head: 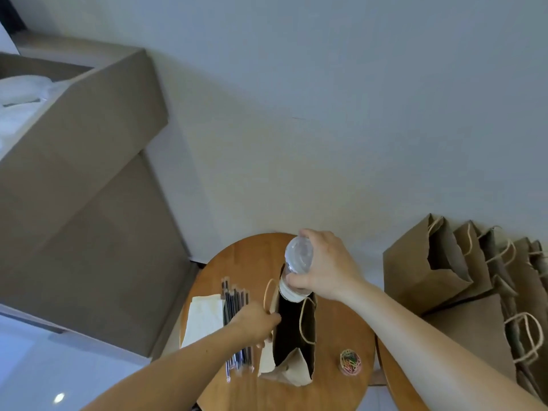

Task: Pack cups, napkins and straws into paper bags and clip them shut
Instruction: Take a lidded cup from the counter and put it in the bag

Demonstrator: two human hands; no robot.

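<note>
Clear plastic cup (298, 264), see-through, rounded at the upper end, with a pale band near the lower end. Hangs tilted above the open mouth of the brown paper bag (308, 348), lower end just at the far rim. Gripped by the right hand (329, 266), thumb on the near side and fingers curled over the far side.

Left hand (256, 321) closed on the left rim of the bag, just beside one twine handle; fingertips partly hidden by the paper. Bag upright on the round wooden table (338, 315), dark inside, second twine handle hanging over the right rim.

Dark straws (234, 301) in clear wrappers flat on the table, just left of the bag, partly under the left wrist. White napkins (204, 318) beside them, further left. Small heap of coloured paper clips (350, 361) on the table right of the bag, apart from it.

Row of brown paper bags (439, 271) with twine handles at the far right, against the wall. Large cardboard box (77, 179) at the left.
</note>
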